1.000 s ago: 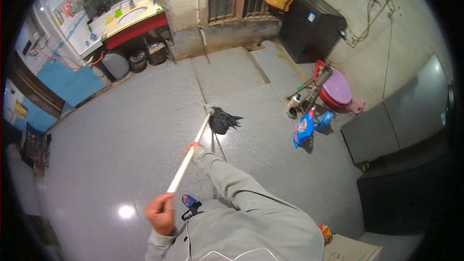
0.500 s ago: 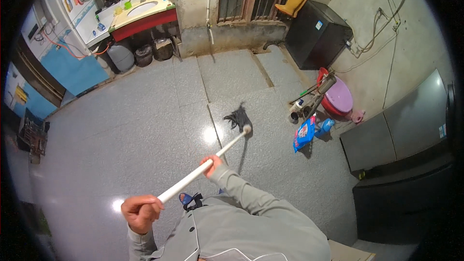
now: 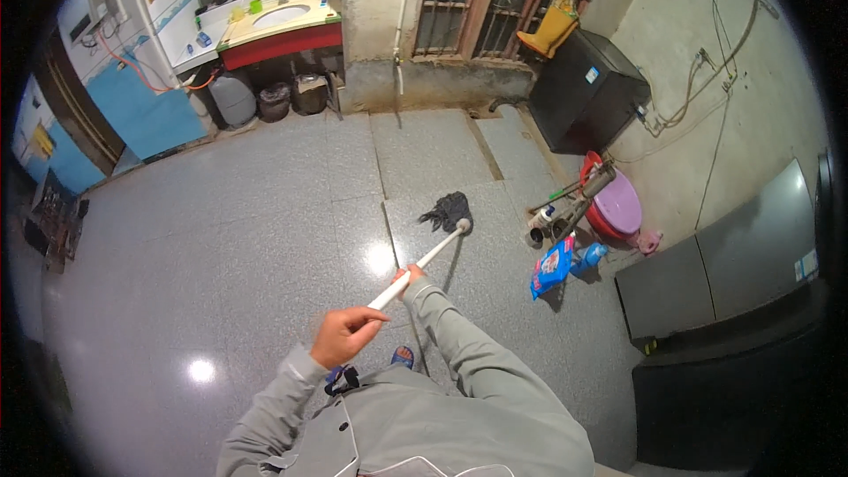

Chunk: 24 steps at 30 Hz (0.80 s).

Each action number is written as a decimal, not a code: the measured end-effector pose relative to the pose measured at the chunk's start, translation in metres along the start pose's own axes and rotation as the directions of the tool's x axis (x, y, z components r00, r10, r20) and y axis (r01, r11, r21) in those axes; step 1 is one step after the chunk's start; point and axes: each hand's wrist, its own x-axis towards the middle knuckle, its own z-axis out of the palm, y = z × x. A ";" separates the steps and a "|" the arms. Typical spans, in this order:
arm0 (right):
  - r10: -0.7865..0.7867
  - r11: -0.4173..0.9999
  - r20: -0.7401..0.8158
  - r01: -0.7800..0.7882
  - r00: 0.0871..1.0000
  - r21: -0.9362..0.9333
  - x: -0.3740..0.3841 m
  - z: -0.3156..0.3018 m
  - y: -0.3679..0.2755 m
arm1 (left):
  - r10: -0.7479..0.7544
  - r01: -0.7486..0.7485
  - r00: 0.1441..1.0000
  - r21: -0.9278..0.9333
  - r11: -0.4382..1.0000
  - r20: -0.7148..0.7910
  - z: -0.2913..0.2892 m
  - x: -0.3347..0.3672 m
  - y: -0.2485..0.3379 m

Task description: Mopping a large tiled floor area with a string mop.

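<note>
A mop has a white handle (image 3: 429,258) and a dark, stringy head (image 3: 453,211) that lies on the grey floor in front of me. Closed at the upper end of the handle is my left hand (image 3: 347,336), its thumb and fingers meeting around the tip. Farther down the shaft, my right hand (image 3: 408,281) wraps around it, with the fingers partly hidden. The handle slants away from me, up and to the right, to the pale joint on the mop head. Strands spread to the left of that joint.
To the right stand a blue packet (image 3: 553,267), a blue bottle (image 3: 590,256) and a pink basin (image 3: 616,203). A dark refrigerator (image 3: 707,278) lines the right side. A black cabinet (image 3: 587,93) stands at the back, and a sink counter (image 3: 281,28) with bins below is far left.
Both hands have moved forward and to the right along with the handle, the left one more. The mop head sits slightly farther right. The view has shifted a little.
</note>
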 end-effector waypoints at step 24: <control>0.329 0.863 0.443 -0.456 0.834 0.217 -0.074 0.040 0.019 | 0.454 -0.527 0.829 0.187 0.829 0.325 0.024 -0.025 0.105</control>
